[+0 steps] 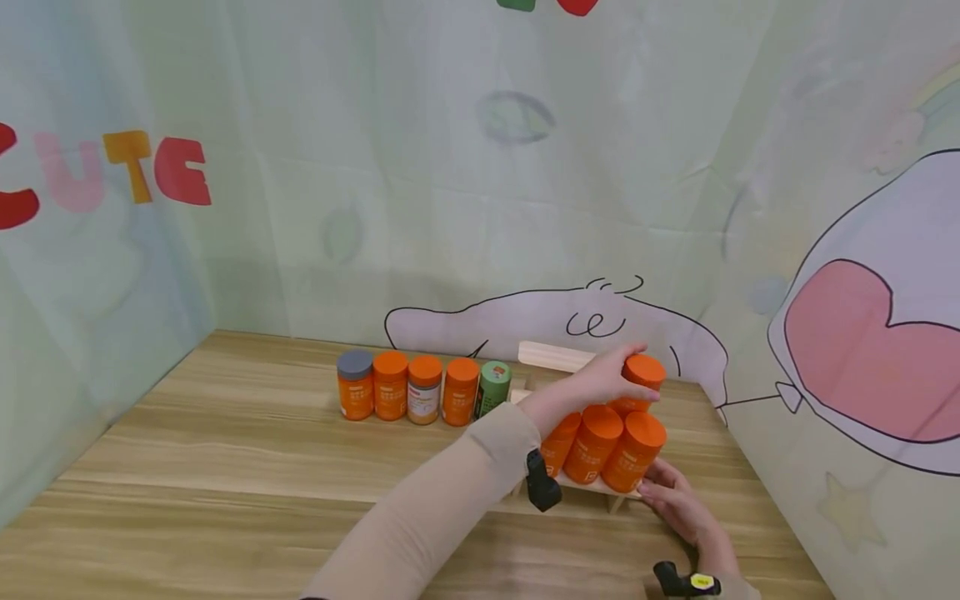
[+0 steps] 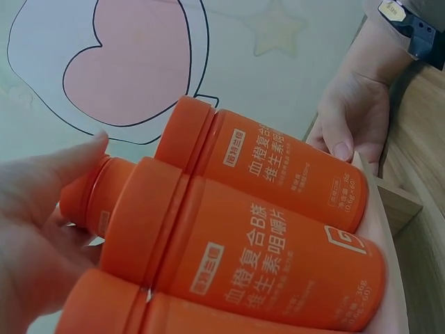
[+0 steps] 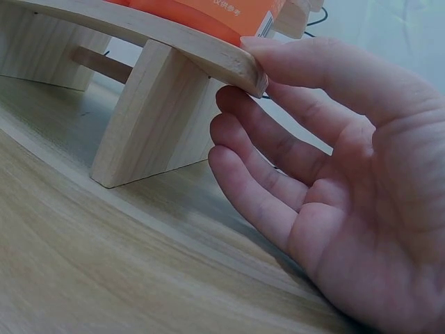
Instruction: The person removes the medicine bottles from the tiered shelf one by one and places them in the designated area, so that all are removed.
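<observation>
In the head view, my left hand (image 1: 600,379) reaches over the front jars and grips an orange jar (image 1: 643,375) at the back right of a wooden tiered rack (image 1: 600,486). The left wrist view shows thumb and fingers around that jar's upper part (image 2: 94,198), half hidden behind nearer ones. Several orange jars (image 1: 595,446) with white print stand upright in the rack's front row. My right hand (image 1: 678,500) pinches the right end of the front shelf; the right wrist view has its thumb on the shelf's top edge (image 3: 236,66) and curled fingers below.
Left of the rack stands a row of jars: one with a grey lid (image 1: 356,385), several orange ones (image 1: 461,392) and a green one (image 1: 494,390). A wooden upper rack piece (image 1: 555,356) shows behind my left forearm. Printed cloth (image 1: 450,208) hangs behind the wood-grain table (image 1: 247,467).
</observation>
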Demonstrator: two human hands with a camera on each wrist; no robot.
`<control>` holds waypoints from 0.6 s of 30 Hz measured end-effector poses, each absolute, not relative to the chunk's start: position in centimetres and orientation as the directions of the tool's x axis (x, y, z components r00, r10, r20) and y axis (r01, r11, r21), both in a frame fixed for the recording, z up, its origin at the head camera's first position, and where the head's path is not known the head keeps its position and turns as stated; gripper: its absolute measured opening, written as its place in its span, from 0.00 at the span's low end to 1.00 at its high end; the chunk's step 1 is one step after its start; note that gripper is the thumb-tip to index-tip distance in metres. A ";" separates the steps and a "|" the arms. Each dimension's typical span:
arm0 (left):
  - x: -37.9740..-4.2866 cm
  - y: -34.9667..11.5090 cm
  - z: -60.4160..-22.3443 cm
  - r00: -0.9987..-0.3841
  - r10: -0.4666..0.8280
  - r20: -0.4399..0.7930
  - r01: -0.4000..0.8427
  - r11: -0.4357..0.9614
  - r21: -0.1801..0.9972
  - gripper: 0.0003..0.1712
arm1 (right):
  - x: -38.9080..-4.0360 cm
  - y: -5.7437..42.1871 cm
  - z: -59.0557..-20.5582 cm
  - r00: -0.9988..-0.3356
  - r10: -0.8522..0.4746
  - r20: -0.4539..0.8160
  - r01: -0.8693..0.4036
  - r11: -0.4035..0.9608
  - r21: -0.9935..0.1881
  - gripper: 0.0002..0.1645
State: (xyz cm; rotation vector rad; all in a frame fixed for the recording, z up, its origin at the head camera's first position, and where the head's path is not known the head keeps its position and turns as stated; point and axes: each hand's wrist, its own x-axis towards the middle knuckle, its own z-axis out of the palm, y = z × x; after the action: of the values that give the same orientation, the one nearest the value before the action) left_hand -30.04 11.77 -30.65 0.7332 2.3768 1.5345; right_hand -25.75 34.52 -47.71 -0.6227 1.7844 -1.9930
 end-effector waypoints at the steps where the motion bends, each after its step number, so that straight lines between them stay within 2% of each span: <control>1: -30.1 11.8 -30.7 -0.851 0.520 0.078 0.288 0.336 0.897 0.46 | -25.7 34.5 -47.7 -0.822 -0.566 0.067 -0.004 -0.112 -0.994 0.30; 18: -30.2 11.6 -31.1 -0.881 0.464 0.095 0.260 0.308 0.915 0.34 | -25.7 34.4 -47.7 -0.804 -0.586 0.099 -0.017 -0.143 -0.990 0.31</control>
State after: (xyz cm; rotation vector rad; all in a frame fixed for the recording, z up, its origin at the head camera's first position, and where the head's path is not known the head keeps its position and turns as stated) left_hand -30.16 11.64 -31.11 0.6689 2.3829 1.6126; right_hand -25.69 34.44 -47.68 -0.6765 1.7441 -2.0037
